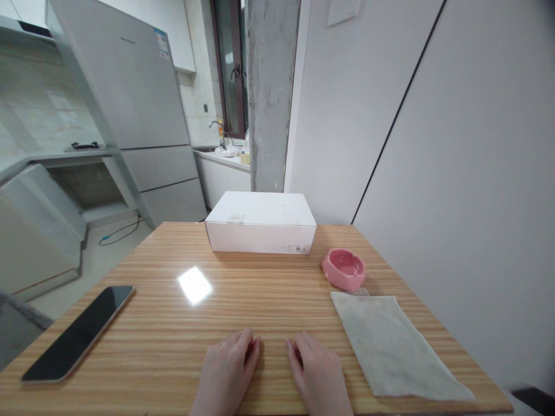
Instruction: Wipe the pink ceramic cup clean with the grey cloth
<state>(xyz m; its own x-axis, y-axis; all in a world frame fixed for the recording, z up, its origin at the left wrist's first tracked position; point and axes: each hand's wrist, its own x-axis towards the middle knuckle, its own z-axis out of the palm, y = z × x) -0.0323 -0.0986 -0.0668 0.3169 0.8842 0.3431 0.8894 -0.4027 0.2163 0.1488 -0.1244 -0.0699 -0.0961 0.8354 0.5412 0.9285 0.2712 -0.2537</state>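
Note:
My left hand (229,367) rests on the wooden table near its front edge, its fingers curled in and nothing visible in it. Beside it, a short gap away, my right hand (318,370) lies in the same loosely closed way, also with nothing showing in it. A folded pale grey-green cloth (396,346) is the thing nearest my right hand, lying flat just to its right. Behind the cloth sits a pink ashtray (344,270) with a faceted outside. A black smartphone (80,335) lies face up far to the left of my left hand.
A closed white box (262,237) stands at the back of the wooden table (260,289). The white wall (455,173) runs along the table's right side. Beyond the table are a grey fridge (134,81), a concrete pillar (272,98) and a sink with a faucet (221,130).

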